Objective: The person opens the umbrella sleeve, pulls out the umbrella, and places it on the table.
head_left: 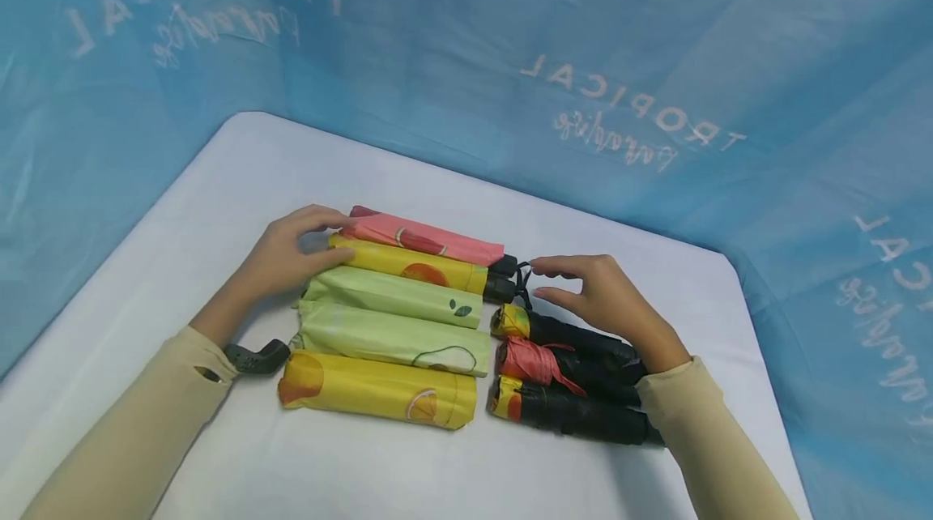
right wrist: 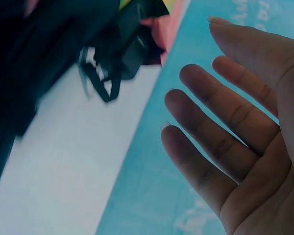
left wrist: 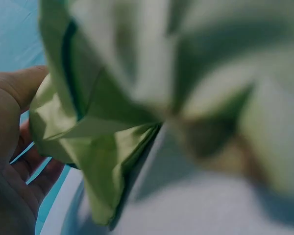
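Observation:
A pink-sleeved folded umbrella (head_left: pixel 459 242) lies at the back, with a yellow-sleeved one (head_left: pixel 386 259) just in front. Around their left ends my left hand (head_left: pixel 287 253) rests, fingertips at the pink sleeve and thumb along the yellow one. Black handles with strap loops (head_left: pixel 522 281) stick out of their right ends. Beside those loops hovers my right hand (head_left: pixel 594 289), thumb and fingers apart. The right wrist view shows this hand (right wrist: pixel 250 132) holding nothing. Two green sleeves (head_left: pixel 394 293) and another yellow sleeve (head_left: pixel 379 390) lie in front. Green fabric (left wrist: pixel 103 161) fills much of the left wrist view.
Three black folded umbrellas (head_left: pixel 590 411) with yellow or red ends lie at the right, partly under my right forearm. A dark curved handle or strap (head_left: pixel 262 356) sits by my left wrist. Blue printed curtains (head_left: pixel 466 58) surround the white table (head_left: pixel 350 463).

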Demonstrator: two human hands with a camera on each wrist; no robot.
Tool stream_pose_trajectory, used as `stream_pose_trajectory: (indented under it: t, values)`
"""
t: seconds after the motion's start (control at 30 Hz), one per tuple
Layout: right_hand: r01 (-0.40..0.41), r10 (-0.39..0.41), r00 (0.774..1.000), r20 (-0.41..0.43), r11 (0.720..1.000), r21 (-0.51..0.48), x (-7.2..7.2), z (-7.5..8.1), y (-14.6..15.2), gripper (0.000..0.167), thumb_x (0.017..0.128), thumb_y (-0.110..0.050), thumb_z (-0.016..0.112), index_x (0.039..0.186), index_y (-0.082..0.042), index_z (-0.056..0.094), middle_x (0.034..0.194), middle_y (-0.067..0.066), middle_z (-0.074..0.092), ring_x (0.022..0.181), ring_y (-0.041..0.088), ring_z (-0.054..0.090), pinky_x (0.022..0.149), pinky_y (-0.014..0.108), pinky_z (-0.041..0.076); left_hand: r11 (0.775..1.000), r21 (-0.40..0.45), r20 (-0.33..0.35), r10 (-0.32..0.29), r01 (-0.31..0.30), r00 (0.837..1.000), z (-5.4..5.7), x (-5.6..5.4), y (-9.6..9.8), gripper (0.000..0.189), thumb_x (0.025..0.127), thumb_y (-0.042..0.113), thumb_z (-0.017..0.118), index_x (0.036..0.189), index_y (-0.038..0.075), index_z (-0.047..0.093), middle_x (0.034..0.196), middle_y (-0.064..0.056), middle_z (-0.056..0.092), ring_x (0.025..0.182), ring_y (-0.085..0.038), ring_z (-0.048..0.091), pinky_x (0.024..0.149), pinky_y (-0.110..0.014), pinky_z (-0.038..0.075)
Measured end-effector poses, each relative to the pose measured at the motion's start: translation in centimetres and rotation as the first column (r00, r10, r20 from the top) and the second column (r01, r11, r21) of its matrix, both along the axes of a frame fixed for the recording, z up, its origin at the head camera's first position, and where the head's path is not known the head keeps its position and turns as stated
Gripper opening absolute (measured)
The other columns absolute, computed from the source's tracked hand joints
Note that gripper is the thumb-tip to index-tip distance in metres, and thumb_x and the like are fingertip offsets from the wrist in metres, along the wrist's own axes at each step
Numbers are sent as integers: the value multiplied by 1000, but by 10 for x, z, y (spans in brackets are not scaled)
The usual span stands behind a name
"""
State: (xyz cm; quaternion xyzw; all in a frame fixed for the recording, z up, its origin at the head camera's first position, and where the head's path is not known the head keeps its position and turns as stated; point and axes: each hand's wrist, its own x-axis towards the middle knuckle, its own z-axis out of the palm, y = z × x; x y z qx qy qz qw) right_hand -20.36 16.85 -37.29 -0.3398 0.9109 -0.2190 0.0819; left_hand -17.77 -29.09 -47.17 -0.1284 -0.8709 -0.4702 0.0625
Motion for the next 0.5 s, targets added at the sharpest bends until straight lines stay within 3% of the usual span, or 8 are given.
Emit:
stream_pose_trajectory:
  t: [0.23, 0.33, 0.5]
  values:
    - [-49, 50, 997, 51, 998, -24, -4, -21, -30, 39, 95, -27, 76, 133, -16, 70, 121, 3, 73, 108, 23, 69, 90, 47, 58, 1000, 6, 0, -28, 28, 1000, -9, 7, 13, 40, 89, 35, 83, 125, 21, 73, 130, 5, 62, 131, -22, 49, 112, -58, 38]
    - [-63, 64, 995, 72, 998, -17, -8, -33, -42, 39, 97, -28, 74, 134, -15, 69, 123, 3, 72, 106, 20, 69, 89, 46, 58, 1000, -7, -8, -25, 25, 1000, -12, 9, 14, 38, 89, 33, 83, 123, 20, 74, 131, 1, 62, 133, -26, 48, 111, -62, 36]
    - [-56, 55, 998, 43, 998, 26, -17, -42, -55, 38, 97, -29, 74, 134, -19, 69, 122, -2, 72, 101, 12, 68, 87, 40, 58, 1000, -24, -24, -18, 17, 1000, -4, 5, 10, 36, 90, 33, 82, 123, 23, 75, 133, 0, 64, 133, -28, 47, 112, -63, 34]
